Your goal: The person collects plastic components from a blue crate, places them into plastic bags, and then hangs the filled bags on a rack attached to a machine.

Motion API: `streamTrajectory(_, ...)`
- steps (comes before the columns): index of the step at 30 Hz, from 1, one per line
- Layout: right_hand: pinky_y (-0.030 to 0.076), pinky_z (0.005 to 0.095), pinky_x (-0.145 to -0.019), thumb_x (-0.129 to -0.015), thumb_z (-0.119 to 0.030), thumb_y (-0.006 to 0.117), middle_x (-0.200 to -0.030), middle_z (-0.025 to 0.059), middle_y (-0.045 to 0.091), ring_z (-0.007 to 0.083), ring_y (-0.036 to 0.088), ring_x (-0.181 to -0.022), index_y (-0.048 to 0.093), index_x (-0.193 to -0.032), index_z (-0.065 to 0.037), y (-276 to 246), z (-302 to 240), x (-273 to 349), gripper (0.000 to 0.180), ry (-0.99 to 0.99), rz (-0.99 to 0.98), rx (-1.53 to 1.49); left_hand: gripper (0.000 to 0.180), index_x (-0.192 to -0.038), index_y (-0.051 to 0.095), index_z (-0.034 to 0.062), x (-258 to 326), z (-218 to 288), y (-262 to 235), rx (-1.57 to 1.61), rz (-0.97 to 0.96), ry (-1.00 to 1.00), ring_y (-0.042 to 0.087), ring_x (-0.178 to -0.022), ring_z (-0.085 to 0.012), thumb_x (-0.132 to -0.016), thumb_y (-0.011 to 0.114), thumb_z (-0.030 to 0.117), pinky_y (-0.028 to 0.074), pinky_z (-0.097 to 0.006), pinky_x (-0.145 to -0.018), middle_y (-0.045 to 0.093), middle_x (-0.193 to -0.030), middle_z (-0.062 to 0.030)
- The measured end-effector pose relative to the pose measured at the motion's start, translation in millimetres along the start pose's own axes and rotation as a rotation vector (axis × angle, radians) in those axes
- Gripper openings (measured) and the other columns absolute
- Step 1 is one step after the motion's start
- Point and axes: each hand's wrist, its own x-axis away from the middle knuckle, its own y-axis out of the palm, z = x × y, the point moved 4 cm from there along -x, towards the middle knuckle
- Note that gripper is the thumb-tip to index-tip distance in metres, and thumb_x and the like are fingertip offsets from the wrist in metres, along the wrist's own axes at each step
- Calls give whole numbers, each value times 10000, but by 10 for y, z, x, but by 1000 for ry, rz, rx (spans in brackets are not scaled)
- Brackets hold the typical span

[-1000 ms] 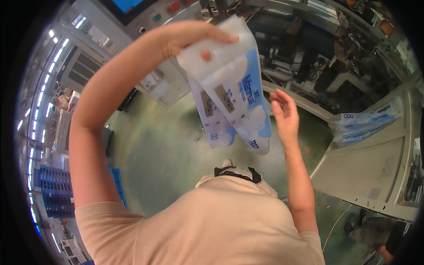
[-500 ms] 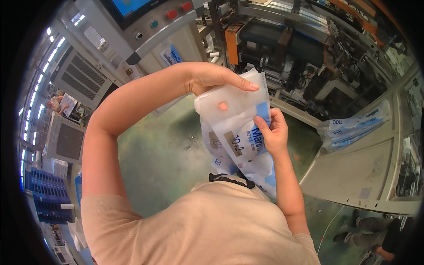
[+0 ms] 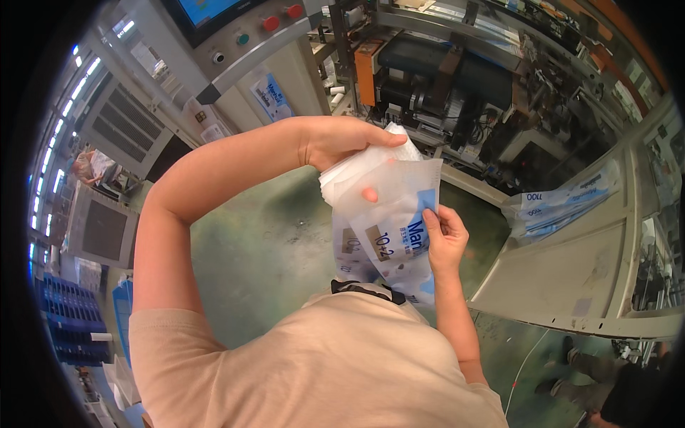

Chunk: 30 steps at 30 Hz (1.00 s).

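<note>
At nine o'clock from the hands, blue crates (image 3: 61,321) are stacked along the floor's edge, with grey louvred cabinets (image 3: 107,135) above them toward ten o'clock. The green floor (image 3: 264,228) lies under the bent left arm. At eleven o'clock a control panel (image 3: 246,32) carries round red and green buttons below a screen.

The left hand (image 3: 339,141) comes in from the left at the picture's middle, its fingers curled shut over the top edge of a bundle of clear plastic bags (image 3: 389,214) printed in blue and white; the thumb shows pink through the film. The bags hang from that grip down toward six o'clock, in front of the chest.

The right hand (image 3: 444,239) sits at four o'clock from the left one, thumb and fingers pinched closed on the right edge of the front bag.

At two o'clock, dark machinery (image 3: 442,71) stands behind the bags. At three o'clock, more bags of the same kind (image 3: 564,203) lie heaped on a pale metal table (image 3: 571,278).
</note>
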Motion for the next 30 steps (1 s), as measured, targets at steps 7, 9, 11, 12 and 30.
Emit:
streamTrajectory(7,427,187,-727,-807,12,603,-908,48,622,84,553,-815,633,-974,2,-131,81,207,171,27,-26,23,321,-927,521,66,-12,-97,-1,-15,57,-2,562,-739,-156,-914,421,372,545,-327,-593,518,-826,-13)
streamTrajectory(9,422,185,-721,-806,12,604,-902,41,611,82,544,-810,630,-974,1,-181,74,218,171,-3,-12,-7,336,-875,532,78,-71,-108,28,-62,130,-38,558,-689,-148,-906,430,396,534,-308,-572,524,-819,-14)
streamTrajectory(11,412,184,-706,-805,11,605,-896,36,583,78,523,-795,624,-974,-3,-85,60,213,171,-89,-12,-81,358,-833,544,87,-97,-158,-31,-128,197,-89,551,-638,-140,-894,446,426,519,-283,-541,532,-817,-20)
streamTrajectory(12,408,186,-693,-803,11,606,-886,29,558,78,507,-781,618,-966,-7,-60,59,188,164,-71,-34,-28,404,-769,543,93,-101,-204,-20,-130,252,-46,531,-587,-127,-863,477,480,473,-240,-476,543,-835,-35)
streamTrajectory(30,424,208,-644,-776,-76,670,-803,6,597,54,513,-726,596,-876,4,-6,28,232,148,242,-278,244,395,-1044,546,-6,-161,-450,209,-373,-13,32,495,-680,-87,-718,711,144,410,-209,-560,576,-892,-43)
